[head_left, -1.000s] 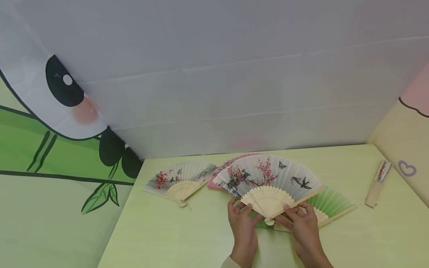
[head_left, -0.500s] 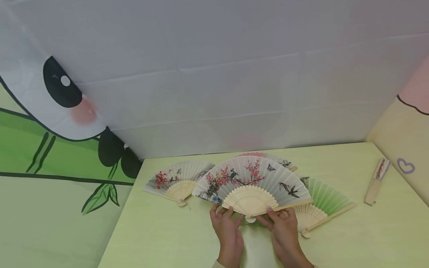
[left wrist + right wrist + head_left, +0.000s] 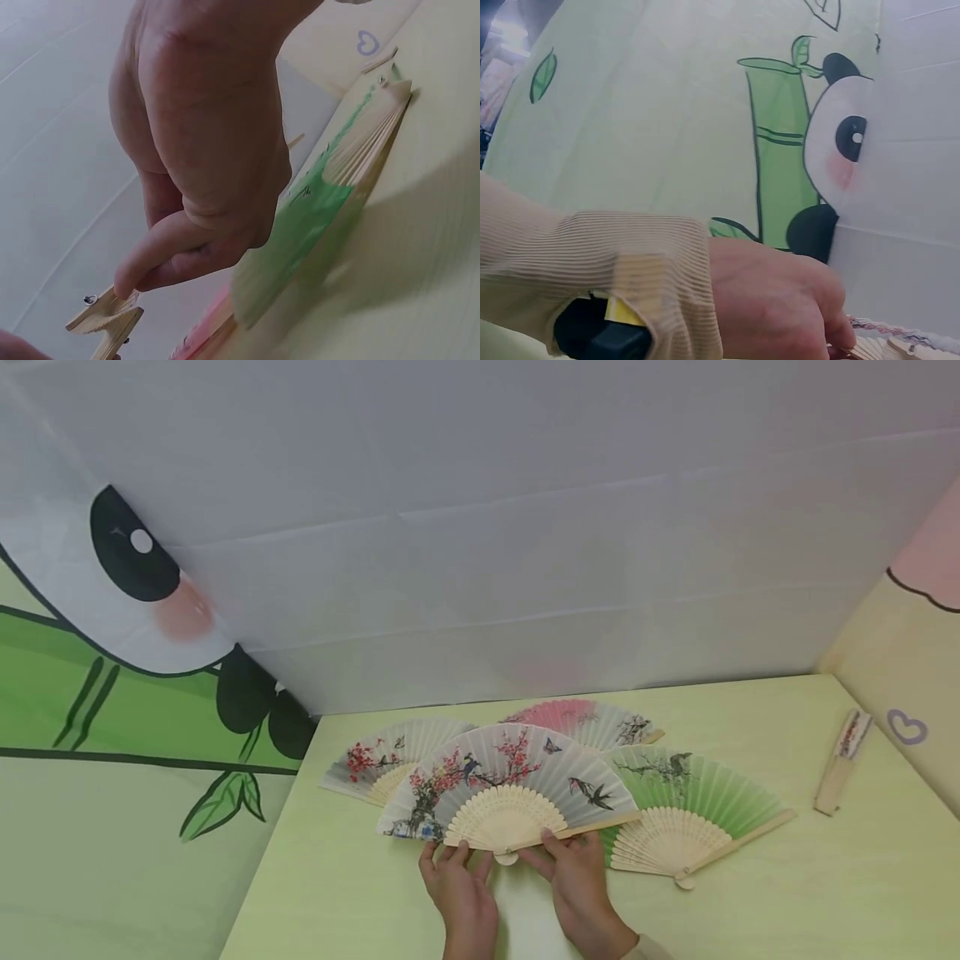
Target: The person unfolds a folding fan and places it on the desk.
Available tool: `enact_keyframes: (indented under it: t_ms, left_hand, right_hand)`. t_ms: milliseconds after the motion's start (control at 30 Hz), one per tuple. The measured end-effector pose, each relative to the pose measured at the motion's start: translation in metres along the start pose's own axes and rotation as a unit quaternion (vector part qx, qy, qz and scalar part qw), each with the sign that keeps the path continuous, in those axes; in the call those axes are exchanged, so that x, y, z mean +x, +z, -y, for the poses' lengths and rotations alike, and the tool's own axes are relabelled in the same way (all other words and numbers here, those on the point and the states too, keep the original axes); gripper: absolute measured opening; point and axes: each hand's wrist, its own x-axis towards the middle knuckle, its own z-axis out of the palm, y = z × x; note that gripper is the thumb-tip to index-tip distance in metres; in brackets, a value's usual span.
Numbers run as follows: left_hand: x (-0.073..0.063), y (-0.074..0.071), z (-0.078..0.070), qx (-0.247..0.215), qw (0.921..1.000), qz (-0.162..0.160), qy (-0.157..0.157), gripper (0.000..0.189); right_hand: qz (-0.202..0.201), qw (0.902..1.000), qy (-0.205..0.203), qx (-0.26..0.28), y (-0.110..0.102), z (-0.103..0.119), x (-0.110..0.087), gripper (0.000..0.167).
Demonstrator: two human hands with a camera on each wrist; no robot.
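Observation:
A spread white folding fan [image 3: 506,818] with red blossoms, a butterfly and dark birds is held up in front of me by both hands. My left hand [image 3: 467,893] pinches the ribs at its lower left edge. My right hand [image 3: 581,889] grips the wooden guard stick on its right side, thumb in front. In the left wrist view, the left hand's [image 3: 210,150] fingers reach the fan's wooden base [image 3: 109,319]. The right wrist view shows the right hand [image 3: 772,300] from behind, with its fingertips mostly cut off at the bottom.
Just right of the held fan lies a spread green fan [image 3: 705,802]. A pink and white fan [image 3: 577,714] lies behind, and a white red-flowered fan [image 3: 367,756] sits at left, partly covered. A folded fan [image 3: 843,760] rests at the far right of the pale table [image 3: 337,885].
Both hands have carried the white blossom fan leftward and a little lower. The green and pink fans now show more, while the fan at left is more covered.

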Motion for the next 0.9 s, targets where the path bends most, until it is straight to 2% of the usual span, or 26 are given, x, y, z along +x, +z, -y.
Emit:
enact_keyframes:
  t_ms: [333, 567, 733, 900]
  left_hand:
    - [0.011, -0.028, -0.009, 0.027, 0.9989, -0.035, -0.012, 0.051]
    - [0.012, -0.042, -0.009, 0.053, 0.9971, -0.054, -0.005, 0.055]
    - [0.014, -0.049, -0.008, 0.074, 0.9958, -0.054, 0.001, 0.057]
    - [0.014, -0.054, -0.010, 0.093, 0.9943, -0.052, -0.007, 0.063]
  right_hand:
    - [0.036, 0.9990, 0.012, -0.021, 0.015, -0.024, -0.005, 0.052]
    - [0.036, 0.9988, 0.015, -0.029, 0.016, -0.041, -0.006, 0.052]
    - [0.045, 0.9980, 0.024, -0.037, 0.015, -0.050, -0.006, 0.045]
    - [0.066, 0.9950, 0.043, -0.061, 0.014, -0.048, -0.007, 0.041]
